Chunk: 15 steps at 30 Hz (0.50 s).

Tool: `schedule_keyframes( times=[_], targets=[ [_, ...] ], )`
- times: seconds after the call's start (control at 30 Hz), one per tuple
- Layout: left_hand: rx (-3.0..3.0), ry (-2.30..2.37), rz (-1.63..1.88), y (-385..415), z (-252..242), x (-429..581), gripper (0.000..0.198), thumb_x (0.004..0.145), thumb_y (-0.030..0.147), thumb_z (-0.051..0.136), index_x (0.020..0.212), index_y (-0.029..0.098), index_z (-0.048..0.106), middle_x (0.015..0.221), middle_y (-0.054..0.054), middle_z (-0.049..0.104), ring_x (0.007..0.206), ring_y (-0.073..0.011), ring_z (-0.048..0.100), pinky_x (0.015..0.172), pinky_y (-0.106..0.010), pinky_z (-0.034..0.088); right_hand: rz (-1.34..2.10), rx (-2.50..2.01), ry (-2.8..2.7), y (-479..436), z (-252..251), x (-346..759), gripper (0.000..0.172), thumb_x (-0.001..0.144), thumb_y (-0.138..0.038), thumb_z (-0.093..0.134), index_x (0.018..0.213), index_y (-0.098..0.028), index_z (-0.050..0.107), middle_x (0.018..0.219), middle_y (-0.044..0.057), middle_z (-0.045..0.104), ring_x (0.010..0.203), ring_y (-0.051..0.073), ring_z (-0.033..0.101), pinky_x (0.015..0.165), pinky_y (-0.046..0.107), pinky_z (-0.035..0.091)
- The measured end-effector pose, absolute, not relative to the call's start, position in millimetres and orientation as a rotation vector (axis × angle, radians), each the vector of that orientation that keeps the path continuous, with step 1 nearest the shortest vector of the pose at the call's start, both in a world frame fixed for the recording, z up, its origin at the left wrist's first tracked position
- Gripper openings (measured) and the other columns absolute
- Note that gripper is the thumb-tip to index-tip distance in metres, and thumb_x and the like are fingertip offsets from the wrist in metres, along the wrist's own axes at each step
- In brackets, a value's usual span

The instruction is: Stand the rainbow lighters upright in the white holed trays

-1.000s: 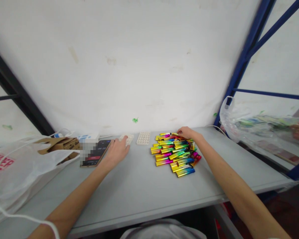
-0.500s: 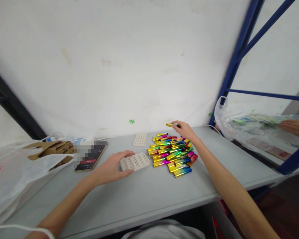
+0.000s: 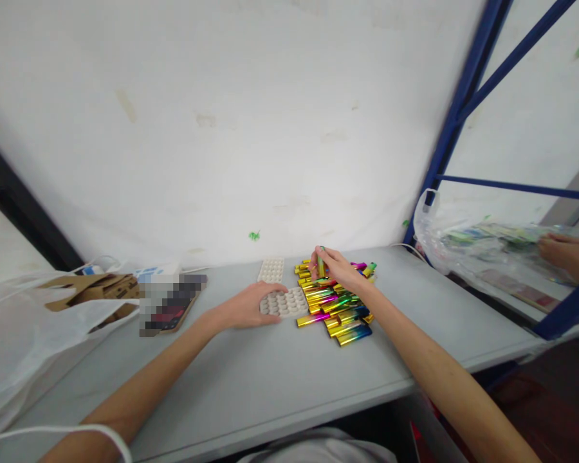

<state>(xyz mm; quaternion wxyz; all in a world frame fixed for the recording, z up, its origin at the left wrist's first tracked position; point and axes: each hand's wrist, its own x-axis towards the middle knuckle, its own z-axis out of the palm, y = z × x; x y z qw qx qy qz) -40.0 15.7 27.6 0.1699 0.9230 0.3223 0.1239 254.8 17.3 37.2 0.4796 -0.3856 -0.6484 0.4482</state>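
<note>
My left hand [image 3: 248, 307] grips the near edge of a white tray with round holes [image 3: 285, 301], which lies flat on the grey table [image 3: 280, 366] right beside a pile of shiny rainbow-coloured sticks [image 3: 335, 302]. My right hand [image 3: 334, 266] hovers over the far side of that pile, its fingers pinched on one gold stick [image 3: 321, 263] held almost upright. A second white holed tray [image 3: 271, 269] lies farther back by the wall.
A phone [image 3: 171, 308] lies left of the trays, with a cardboard piece [image 3: 94, 289] and a white plastic bag [image 3: 24, 347] beyond it. On the right, behind a blue rack post [image 3: 451, 128], another person's hand [image 3: 567, 254] reaches into a clear bag [image 3: 468, 244].
My left hand slid the holed tray to the right, up against the pile. My right hand carried the gold stick from the pile's back edge toward the tray and tilted it upright.
</note>
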Motion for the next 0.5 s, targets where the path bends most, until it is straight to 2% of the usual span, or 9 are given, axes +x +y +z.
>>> schedule_keyframes(
  times=[0.1, 0.2, 0.27, 0.4, 0.5],
  targets=[
    [2.617, 0.891, 0.442, 13.3, 14.8, -31.5, 0.057, 0.087, 0.048, 0.077, 0.139, 0.027, 0.065, 0.141, -0.008, 0.070, 0.131, -0.0326, 0.064, 0.118, -0.045, 0.046, 1.165, -0.893, -1.561, 11.0, 35.7, 244.3, 0.057, 0.091, -0.081, 0.059, 0.089, -0.024, 0.054, 0.066, -0.007, 0.048, 0.055, 0.012, 0.047, 0.055, 0.026, 0.041],
    [2.588, 0.905, 0.602, 6.7, -2.4, -25.5, 0.055, 0.092, 0.052, 0.073, 0.139, 0.025, 0.064, 0.141, -0.011, 0.069, 0.133, -0.0327, 0.062, 0.119, -0.046, 0.046, 1.158, -0.959, -1.567, 9.7, 28.3, 231.7, 0.058, 0.088, -0.082, 0.059, 0.082, -0.026, 0.045, 0.064, -0.009, 0.035, 0.051, 0.011, 0.030, 0.048, 0.025, 0.026],
    [2.579, 0.953, 0.681, 2.7, -10.0, -24.2, 0.061, 0.094, 0.054, 0.071, 0.146, 0.023, 0.059, 0.146, -0.013, 0.066, 0.136, -0.0339, 0.061, 0.120, -0.048, 0.046, 1.009, -1.048, -1.626, 9.7, 22.2, 224.5, 0.059, 0.090, -0.082, 0.055, 0.076, -0.026, 0.043, 0.062, -0.007, 0.036, 0.054, 0.012, 0.031, 0.050, 0.026, 0.025],
    [2.608, 1.130, 0.685, 0.3, -9.8, -31.0, 0.085, 0.087, 0.065, 0.077, 0.154, 0.021, 0.050, 0.156, -0.017, 0.057, 0.145, -0.0389, 0.053, 0.124, -0.052, 0.040, 0.671, -1.192, -1.693, 7.7, 12.0, 217.1, 0.059, 0.095, -0.075, 0.052, 0.066, -0.025, 0.041, 0.062, -0.005, 0.037, 0.062, 0.014, 0.036, 0.056, 0.028, 0.026],
    [2.623, 1.210, 0.618, 2.2, -4.8, -40.2, 0.084, 0.081, 0.067, 0.081, 0.148, 0.022, 0.055, 0.149, -0.016, 0.061, 0.139, -0.0390, 0.056, 0.121, -0.052, 0.043, 0.555, -1.219, -1.681, 5.8, 7.5, 216.1, 0.054, 0.095, -0.066, 0.051, 0.064, -0.025, 0.036, 0.062, -0.004, 0.035, 0.063, 0.014, 0.035, 0.059, 0.029, 0.025]
  ],
)
